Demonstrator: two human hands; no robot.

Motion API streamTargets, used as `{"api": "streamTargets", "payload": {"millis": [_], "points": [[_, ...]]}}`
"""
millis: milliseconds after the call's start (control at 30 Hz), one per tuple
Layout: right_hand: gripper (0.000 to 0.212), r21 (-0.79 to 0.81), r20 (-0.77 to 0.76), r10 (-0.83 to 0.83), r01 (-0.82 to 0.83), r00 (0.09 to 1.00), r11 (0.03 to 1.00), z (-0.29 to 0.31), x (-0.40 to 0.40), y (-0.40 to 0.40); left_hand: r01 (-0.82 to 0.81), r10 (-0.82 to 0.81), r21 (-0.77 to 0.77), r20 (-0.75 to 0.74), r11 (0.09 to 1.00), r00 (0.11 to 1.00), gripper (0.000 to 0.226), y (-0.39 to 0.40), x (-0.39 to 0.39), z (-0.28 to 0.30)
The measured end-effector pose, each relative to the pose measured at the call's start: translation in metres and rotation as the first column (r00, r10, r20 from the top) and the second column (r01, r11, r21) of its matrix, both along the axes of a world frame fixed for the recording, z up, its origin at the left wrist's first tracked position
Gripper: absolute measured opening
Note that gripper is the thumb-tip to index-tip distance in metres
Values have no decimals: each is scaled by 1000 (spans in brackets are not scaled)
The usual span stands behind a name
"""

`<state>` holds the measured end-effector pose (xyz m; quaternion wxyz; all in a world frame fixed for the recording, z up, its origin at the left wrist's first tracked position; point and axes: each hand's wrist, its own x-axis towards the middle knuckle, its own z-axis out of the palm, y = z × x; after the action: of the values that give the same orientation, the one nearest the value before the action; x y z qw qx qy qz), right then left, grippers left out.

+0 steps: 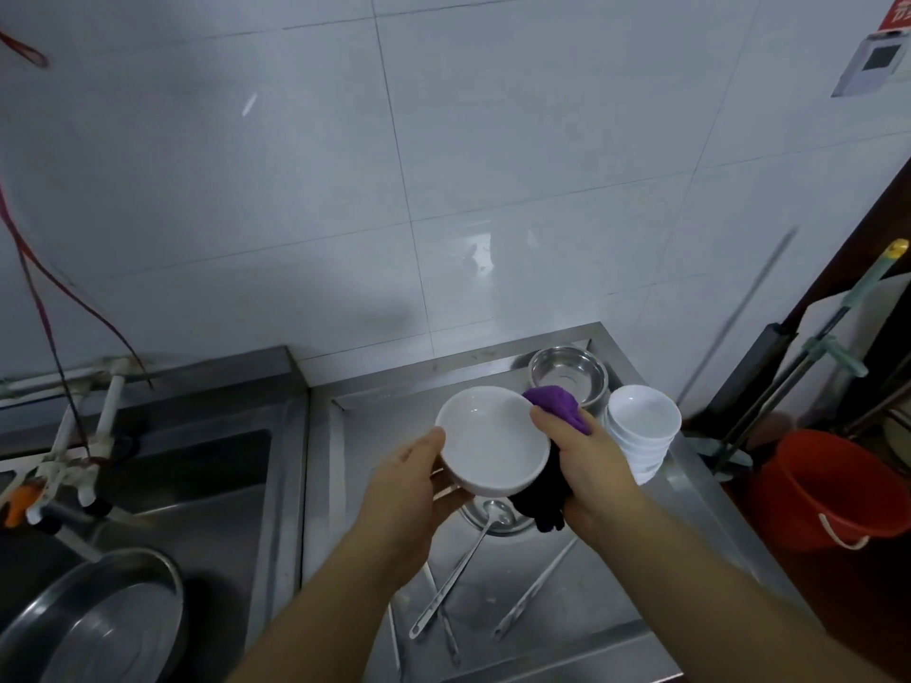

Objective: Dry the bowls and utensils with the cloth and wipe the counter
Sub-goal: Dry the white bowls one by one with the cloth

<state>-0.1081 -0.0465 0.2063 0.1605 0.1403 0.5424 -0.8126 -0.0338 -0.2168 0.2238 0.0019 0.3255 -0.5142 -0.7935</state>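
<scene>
Left hand (409, 480) grips the white bowl (493, 443), mouth up; right hand (586, 453) clutches the purple cloth (554, 404).

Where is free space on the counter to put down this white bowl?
Bare steel lies left of the long spoon, toward the sink edge. The back right is crowded by the bowl stack and steel bowl; utensils cover the middle.

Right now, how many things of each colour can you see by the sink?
White: 2, the held bowl and the bowl stack
Silver: 3, the steel bowl, the ladle, the big pan
Purple: 1, the cloth
Orange: 1, the bucket
Total: 7
</scene>
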Motion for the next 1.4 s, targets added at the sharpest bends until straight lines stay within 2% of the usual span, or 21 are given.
{"api": "streamTargets", "payload": {"millis": [67,133,200,333,567,767,1067,1267,1400], "points": [[13,49,18,-8,7,1000,999,-3,6,5,44,-43,-55,14,998,999,22,-5,1,-4],[17,53,50,-11,8,999,999,-6,14,13,80,-80,-68,8,994,997,24,-7,1,-10],[28,60,70,-40,36,997,998,-10,23,24,123,-122,-50,21,991,992,27,-2,-2,-16],[23,55,142,-131,125,981,991,-19,42,60,230,-230,10,60,973,971,24,29,-6,-28],[45,84,87,-264,257,961,963,-23,60,145,321,-322,30,36,947,946,24,106,-9,-30],[23,123,72,-318,308,945,943,-30,65,235,389,-390,27,49,921,920,25,195,-10,-29],[23,245,21,-351,335,936,910,-42,60,371,292,-295,43,106,955,950,26,339,6,-35],[37,284,61,-257,231,964,931,-44,38,396,207,-213,54,144,977,966,25,364,-1,-36],[30,292,99,-170,134,980,947,-48,8,388,163,-164,16,154,986,974,18,358,-19,-41]]}}
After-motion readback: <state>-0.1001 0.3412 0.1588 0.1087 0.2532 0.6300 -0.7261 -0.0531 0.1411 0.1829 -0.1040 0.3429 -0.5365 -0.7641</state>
